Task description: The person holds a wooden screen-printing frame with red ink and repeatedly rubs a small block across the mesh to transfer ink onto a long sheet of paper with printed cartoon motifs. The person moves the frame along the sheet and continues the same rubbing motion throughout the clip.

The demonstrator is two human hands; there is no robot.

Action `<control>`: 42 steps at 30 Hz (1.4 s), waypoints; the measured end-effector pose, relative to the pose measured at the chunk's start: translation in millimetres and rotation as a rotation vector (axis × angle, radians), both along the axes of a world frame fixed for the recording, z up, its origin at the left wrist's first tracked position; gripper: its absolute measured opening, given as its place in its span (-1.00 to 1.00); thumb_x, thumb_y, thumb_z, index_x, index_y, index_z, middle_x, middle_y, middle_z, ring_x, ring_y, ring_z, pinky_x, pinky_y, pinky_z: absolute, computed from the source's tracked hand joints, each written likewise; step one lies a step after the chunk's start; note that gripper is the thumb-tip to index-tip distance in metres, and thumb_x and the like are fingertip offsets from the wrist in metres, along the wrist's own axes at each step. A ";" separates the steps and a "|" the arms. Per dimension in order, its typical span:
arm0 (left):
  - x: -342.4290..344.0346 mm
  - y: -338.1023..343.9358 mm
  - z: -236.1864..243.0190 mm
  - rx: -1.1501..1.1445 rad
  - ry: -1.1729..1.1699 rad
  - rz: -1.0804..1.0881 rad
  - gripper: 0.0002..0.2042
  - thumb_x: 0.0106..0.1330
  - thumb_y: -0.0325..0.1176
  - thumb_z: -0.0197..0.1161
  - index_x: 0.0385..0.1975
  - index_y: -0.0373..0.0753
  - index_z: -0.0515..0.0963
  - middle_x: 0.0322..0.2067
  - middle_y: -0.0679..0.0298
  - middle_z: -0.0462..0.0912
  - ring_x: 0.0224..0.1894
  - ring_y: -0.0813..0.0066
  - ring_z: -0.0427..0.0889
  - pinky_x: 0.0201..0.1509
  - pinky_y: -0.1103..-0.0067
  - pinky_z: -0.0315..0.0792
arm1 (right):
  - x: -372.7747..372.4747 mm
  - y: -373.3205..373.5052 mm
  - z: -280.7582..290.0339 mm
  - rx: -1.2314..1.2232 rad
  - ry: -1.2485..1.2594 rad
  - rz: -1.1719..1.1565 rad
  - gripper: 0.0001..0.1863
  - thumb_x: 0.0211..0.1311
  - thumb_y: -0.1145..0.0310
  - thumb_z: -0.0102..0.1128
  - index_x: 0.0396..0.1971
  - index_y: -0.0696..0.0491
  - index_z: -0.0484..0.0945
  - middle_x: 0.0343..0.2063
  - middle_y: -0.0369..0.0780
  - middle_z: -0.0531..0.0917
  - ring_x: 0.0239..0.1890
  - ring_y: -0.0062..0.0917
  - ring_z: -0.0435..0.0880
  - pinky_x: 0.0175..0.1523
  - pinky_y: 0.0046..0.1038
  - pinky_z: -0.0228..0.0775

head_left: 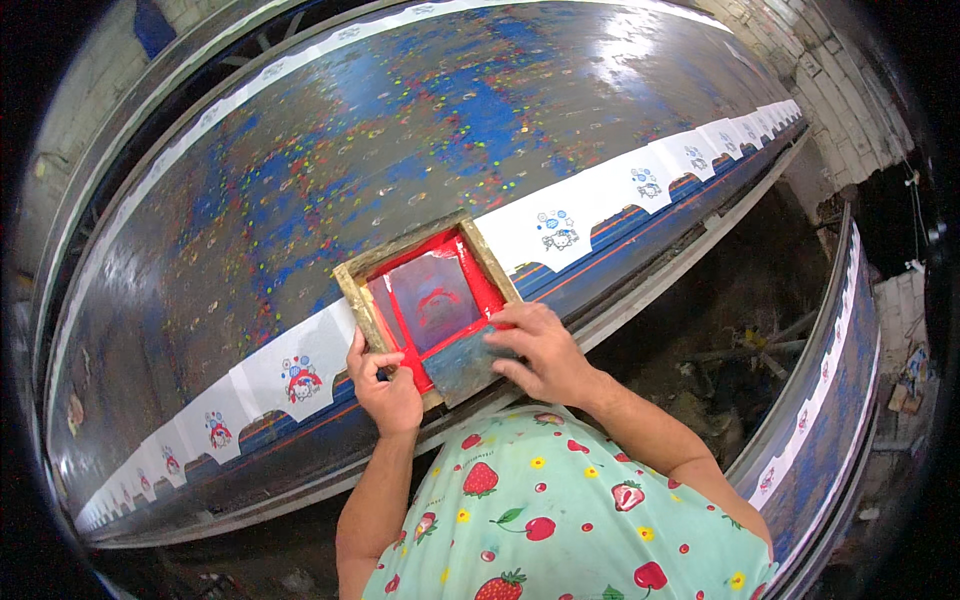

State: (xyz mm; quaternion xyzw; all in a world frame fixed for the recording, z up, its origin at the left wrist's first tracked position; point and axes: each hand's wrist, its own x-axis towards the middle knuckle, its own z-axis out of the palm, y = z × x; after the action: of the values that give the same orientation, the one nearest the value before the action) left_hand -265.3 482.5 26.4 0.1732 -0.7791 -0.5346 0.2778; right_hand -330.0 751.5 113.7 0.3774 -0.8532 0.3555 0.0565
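Note:
A wooden screen printing frame (352, 300) lies tilted over a row of white cut pieces at the table's near edge. Red ink coats the inner borders of its mesh (432, 298), and a red mark shows mid-mesh. A grey-blue panel (462, 368) covers the frame's near end. My left hand (388, 392) grips the left side of the frame, thumb and fingers bent around the wood. At the near right corner, my right hand (540, 350) has its curled fingers on the frame's edge and panel. The piece beneath the frame is mostly hidden.
Left of the frame, white pieces (300, 385) carry a cartoon print with red; those on the right (558, 235) show it without red. The long dark table (400, 130) is speckled with paint. Another table (835, 400) with prints stands at right, across a dark gap.

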 end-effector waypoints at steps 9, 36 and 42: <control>-48.1 83.2 15.6 0.014 0.085 -0.054 -0.81 0.18 -0.75 0.32 -0.38 -0.25 0.66 0.59 -0.20 0.45 0.67 -0.11 0.39 0.70 0.15 0.24 | -32.9 101.0 -34.9 -0.311 -0.248 -0.240 -0.58 0.37 0.49 0.54 0.21 0.09 0.75 0.22 -0.03 0.76 0.33 -0.08 0.68 0.49 -0.09 0.46; -124.6 215.9 -12.2 0.358 0.003 -0.026 -0.76 0.10 -0.80 0.29 -0.33 -0.28 0.65 0.66 -0.26 0.34 0.66 0.03 0.45 0.63 0.28 0.39 | -120.1 257.3 -37.2 -0.378 -0.213 -0.107 -0.52 0.21 0.54 0.58 0.17 0.04 0.78 0.25 -0.09 0.75 0.42 -0.04 0.62 0.59 0.07 0.38; -125.0 220.7 -7.7 0.268 0.001 -0.022 -0.77 0.12 -0.79 0.31 -0.34 -0.28 0.66 0.64 -0.26 0.37 0.68 -0.01 0.40 0.70 0.23 0.28 | -117.0 244.0 -16.1 -0.216 0.010 0.002 -0.52 0.17 0.48 0.62 0.13 0.05 0.78 0.21 -0.08 0.72 0.40 -0.03 0.64 0.50 0.06 0.49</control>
State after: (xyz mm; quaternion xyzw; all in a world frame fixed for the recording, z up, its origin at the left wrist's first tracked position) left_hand -390.3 703.2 18.8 0.2000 -0.7022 -0.6372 0.2468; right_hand -447.0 995.5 97.6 0.3717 -0.8092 0.4438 0.1006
